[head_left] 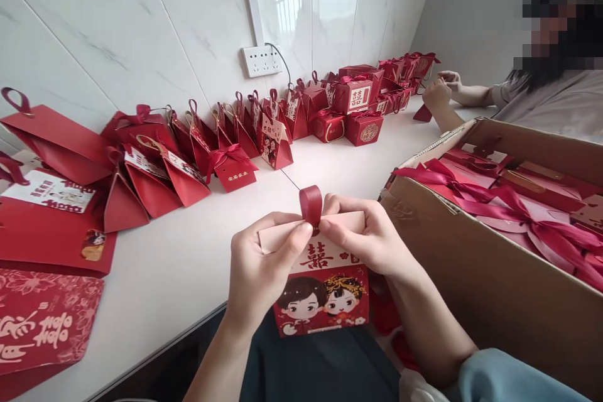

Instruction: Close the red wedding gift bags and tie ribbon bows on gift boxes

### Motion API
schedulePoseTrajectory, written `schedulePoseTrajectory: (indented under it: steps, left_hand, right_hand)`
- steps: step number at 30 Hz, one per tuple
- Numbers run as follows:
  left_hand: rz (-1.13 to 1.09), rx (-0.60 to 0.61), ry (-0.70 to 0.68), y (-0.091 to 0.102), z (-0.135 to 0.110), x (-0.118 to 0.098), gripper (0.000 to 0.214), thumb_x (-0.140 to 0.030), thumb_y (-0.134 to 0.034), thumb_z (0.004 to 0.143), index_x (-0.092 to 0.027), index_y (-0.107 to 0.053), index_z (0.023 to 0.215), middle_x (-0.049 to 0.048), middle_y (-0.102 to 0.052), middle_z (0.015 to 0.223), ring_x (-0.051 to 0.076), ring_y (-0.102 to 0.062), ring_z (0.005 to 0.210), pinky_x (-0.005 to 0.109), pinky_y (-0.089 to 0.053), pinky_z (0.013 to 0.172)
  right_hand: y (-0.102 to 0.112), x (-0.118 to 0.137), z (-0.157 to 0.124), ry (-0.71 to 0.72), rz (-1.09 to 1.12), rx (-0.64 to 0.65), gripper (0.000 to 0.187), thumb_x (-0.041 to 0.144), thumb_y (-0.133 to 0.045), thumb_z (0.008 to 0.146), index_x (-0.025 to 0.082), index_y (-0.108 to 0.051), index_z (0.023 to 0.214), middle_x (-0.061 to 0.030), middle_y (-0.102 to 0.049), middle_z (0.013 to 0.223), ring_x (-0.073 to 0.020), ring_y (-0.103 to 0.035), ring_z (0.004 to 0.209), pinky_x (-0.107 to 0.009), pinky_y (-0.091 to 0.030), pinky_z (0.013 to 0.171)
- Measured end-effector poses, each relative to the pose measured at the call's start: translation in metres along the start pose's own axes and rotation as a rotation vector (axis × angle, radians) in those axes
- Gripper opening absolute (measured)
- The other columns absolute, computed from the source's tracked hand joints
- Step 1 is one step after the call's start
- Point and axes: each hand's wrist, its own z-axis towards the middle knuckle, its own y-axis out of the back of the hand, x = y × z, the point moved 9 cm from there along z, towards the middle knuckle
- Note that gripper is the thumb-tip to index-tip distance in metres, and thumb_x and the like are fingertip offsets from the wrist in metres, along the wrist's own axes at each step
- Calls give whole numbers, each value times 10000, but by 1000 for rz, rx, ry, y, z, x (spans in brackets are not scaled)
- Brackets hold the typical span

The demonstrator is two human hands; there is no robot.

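Observation:
Above my lap, both hands grip the top of a red and cream gift box (321, 304) printed with two cartoon figures and a red double character. My left hand (266, 264) pinches the upper left edge, its thumb pressed near the middle. On the other side, my right hand (365, 235) holds the upper right edge, with its thumb close to the same spot. A dark red ribbon loop (311, 204) rises from the top edge between the two thumbs. The ribbon's base is partly covered by my thumbs.
A white table (188, 251) runs along a tiled wall, bearing several red gift boxes (277, 144). To the right stands a cardboard carton (424, 245) holding more red boxes and ribbons. Beyond it, another person's hands (438, 93) are by a small red piece. A power socket (262, 61) is on the wall.

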Motion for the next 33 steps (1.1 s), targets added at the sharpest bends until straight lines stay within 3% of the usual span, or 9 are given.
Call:
schedulePoseTrajectory:
  steps: [7,12,19,23,28,33]
  left_hand:
    - [-4,111,3,-3,4,7,185,-350,-688,772,-170,-723,750,1,-706,666,130,-638,637,177,-499,575]
    - [-3,104,28,0,5,9,224,-377,-690,756,-156,-717,733,25,-707,673,155,-651,636,207,-507,557]
    - [-76,43,39,1,0,5,220,-357,-792,637,-173,-674,659,-14,-660,570,125,-609,532,194,-485,502]
    - [-84,43,59,1,-1,6,217,-361,-726,736,-167,-681,650,1,-679,575,137,-636,546,198,-498,504]
    - [-36,47,7,1,-1,0,180,-342,-720,761,-176,-713,692,-3,-699,618,135,-647,606,194,-501,569]
    - [-54,77,38,1,0,8,232,-391,-720,753,-175,-685,675,-7,-663,581,124,-601,550,204,-467,531]
  right_hand:
    - [3,-1,-2,-16,-64,-82,271,291,-727,755,154,-532,626,46,-464,566,-65,-381,510,-184,-293,458]
    - [-2,0,-4,-40,-23,-4,263,380,-643,816,153,-573,706,30,-487,606,-80,-406,522,-202,-327,475]
    - [-3,8,-5,-12,-122,-37,284,367,-679,799,154,-547,666,25,-500,605,-86,-416,539,-208,-331,487]
    - [-5,11,-6,16,-153,-45,266,325,-660,814,155,-536,652,34,-485,593,-75,-394,528,-201,-318,484]
    - [-6,7,-6,-19,-127,-18,277,317,-668,799,168,-491,647,49,-467,561,-68,-372,501,-195,-307,463]
    - [-7,10,-5,-2,-182,-19,252,305,-631,809,165,-503,643,43,-475,572,-71,-387,507,-201,-327,480]
